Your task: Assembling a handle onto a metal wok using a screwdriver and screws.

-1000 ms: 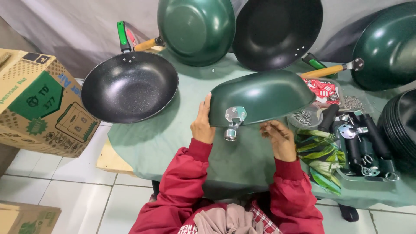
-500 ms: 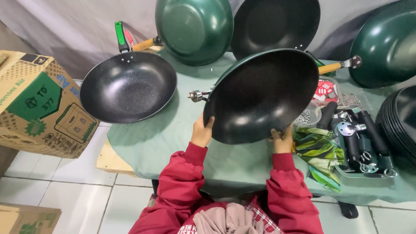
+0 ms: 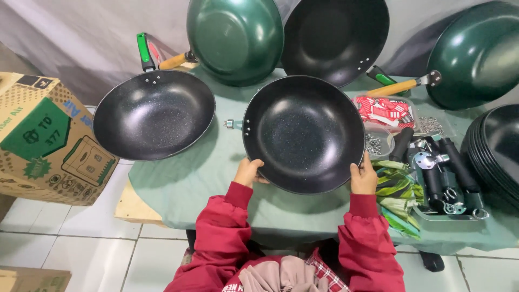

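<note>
Left hand and right hand grip the black wok by its near rim, fingers curled over the edge at 7 and 4 o'clock. It sits mid tabletop, inside up, with a second wok at its 9 o'clock.

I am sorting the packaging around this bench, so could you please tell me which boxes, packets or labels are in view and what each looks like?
Brown cardboard box with green printed panels: on the floor left of the table, tilted.
Plain brown cardboard box corner: bottom left on the floor tiles.
Red and white small packets in a clear tub: on the table, right of the black pan.
Green patterned plastic bags: beside the right hand.
</note>
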